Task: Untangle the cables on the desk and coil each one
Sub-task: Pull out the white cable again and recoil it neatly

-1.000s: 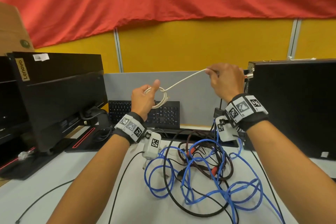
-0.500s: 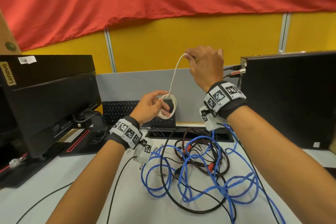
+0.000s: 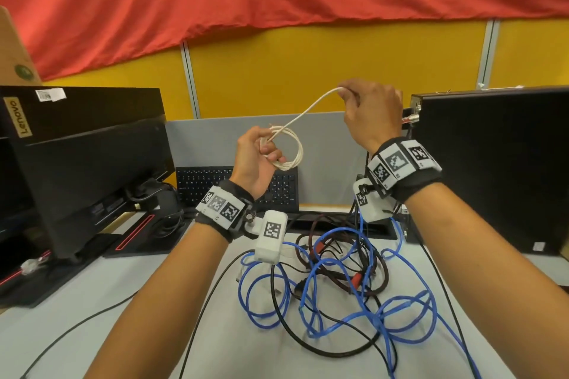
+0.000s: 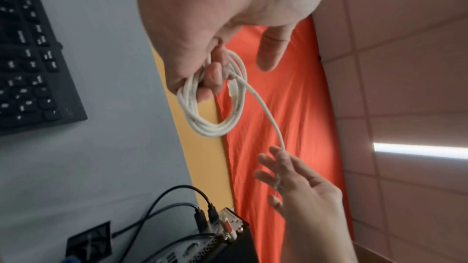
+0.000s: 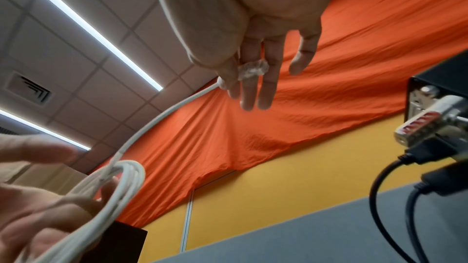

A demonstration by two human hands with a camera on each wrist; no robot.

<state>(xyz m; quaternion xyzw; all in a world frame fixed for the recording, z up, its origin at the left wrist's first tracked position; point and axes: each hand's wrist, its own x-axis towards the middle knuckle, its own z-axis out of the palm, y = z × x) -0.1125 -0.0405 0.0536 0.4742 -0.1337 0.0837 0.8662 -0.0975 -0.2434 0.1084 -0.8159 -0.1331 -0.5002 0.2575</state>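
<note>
A white cable runs taut between my raised hands above the desk. My left hand grips its wound part, a small coil of several loops, with the fingers curled through it. My right hand, higher and to the right, pinches the cable's free end. The clear plug lies against its fingers, the other fingers straight. On the desk below lies a tangle of blue cable, black cable and dark red-brown cable.
A black monitor stands at the left and a black computer case at the right, plugs sticking out of its back. A keyboard leans on the grey partition. A thin black lead crosses the desk.
My right hand swung in above the left hand, laying a loop onto the coil, and has moved back out to the right. The left hand has turned palm-up with the coil.
</note>
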